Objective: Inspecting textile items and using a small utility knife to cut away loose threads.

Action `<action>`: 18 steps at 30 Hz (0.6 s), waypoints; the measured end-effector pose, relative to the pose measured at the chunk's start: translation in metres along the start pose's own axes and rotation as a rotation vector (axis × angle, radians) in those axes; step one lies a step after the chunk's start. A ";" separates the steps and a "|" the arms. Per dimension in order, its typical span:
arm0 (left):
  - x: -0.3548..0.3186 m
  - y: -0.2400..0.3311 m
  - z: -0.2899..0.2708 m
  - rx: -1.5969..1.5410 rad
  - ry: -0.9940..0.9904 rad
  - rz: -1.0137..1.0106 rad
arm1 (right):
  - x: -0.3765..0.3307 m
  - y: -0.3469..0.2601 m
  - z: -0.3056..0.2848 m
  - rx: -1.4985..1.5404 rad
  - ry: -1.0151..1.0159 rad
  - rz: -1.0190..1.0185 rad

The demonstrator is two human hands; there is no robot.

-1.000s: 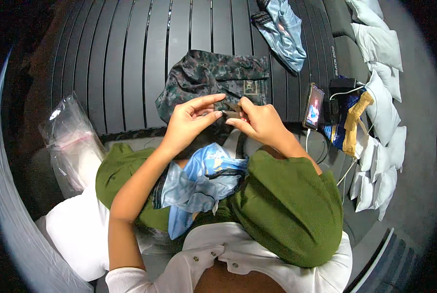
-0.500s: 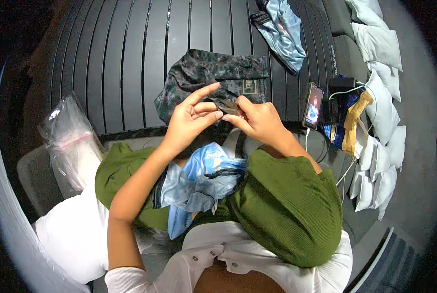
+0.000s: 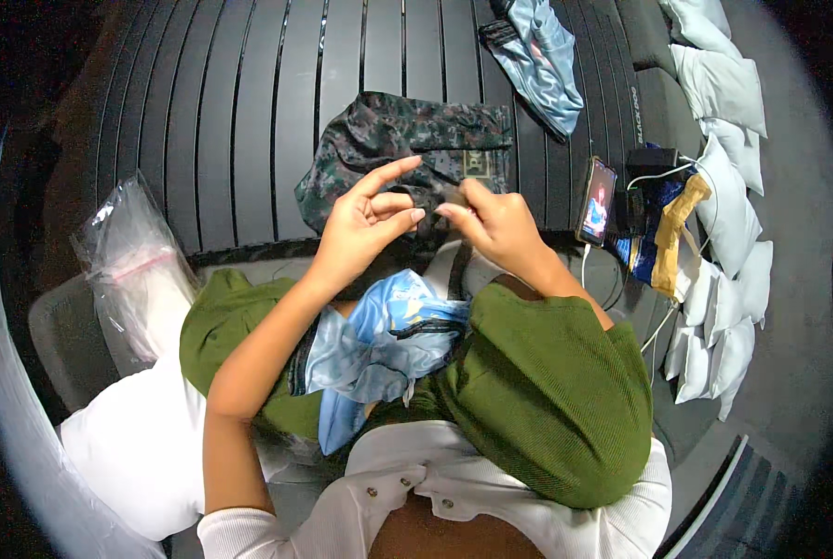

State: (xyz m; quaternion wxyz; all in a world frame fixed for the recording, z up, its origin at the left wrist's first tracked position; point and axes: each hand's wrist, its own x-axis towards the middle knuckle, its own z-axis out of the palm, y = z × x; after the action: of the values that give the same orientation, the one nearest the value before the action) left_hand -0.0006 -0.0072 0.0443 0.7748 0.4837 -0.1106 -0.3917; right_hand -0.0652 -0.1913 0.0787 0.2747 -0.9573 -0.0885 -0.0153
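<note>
A folded camouflage cloth [image 3: 393, 140] lies on the dark slatted table [image 3: 202, 121] in front of me. My left hand [image 3: 365, 224] and my right hand [image 3: 491, 219] meet at its near edge, fingertips pinched together on the fabric or something small there; what exactly sits between the fingers is too small to tell. A light blue printed cloth [image 3: 384, 340] is bunched in my lap between my forearms. My right arm wears a green sleeve.
A clear plastic bag [image 3: 137, 265] lies at the left. A light blue garment [image 3: 537, 56] sits at the far right of the table. A phone [image 3: 596, 200] with a lit screen, cables and several white packets [image 3: 724, 168] line the right side.
Both hands stayed at the near edge of the camouflage cloth. My left fingers have shifted slightly, the index finger rising and the others curling in.
</note>
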 end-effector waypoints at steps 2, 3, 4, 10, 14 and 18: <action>0.001 0.000 -0.001 0.008 0.003 0.006 | -0.001 -0.001 -0.003 0.402 0.099 0.249; 0.001 0.000 -0.001 -0.018 0.011 0.005 | -0.002 0.000 -0.006 0.446 0.103 0.301; 0.001 0.000 -0.001 -0.044 0.018 0.002 | -0.002 -0.001 -0.006 0.453 0.114 0.300; 0.001 0.002 -0.001 -0.067 0.010 0.002 | -0.001 -0.003 -0.005 0.443 0.074 0.265; 0.000 0.006 0.002 -0.091 0.051 0.009 | -0.002 -0.002 -0.005 0.470 0.077 0.224; 0.001 0.007 0.002 -0.065 0.094 -0.006 | -0.001 -0.002 -0.005 0.256 -0.020 0.089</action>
State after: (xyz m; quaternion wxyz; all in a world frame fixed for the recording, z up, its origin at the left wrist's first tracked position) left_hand 0.0020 -0.0076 0.0509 0.7932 0.4766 -0.0600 -0.3742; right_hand -0.0667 -0.1921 0.0838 0.3943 -0.9175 -0.0498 0.0177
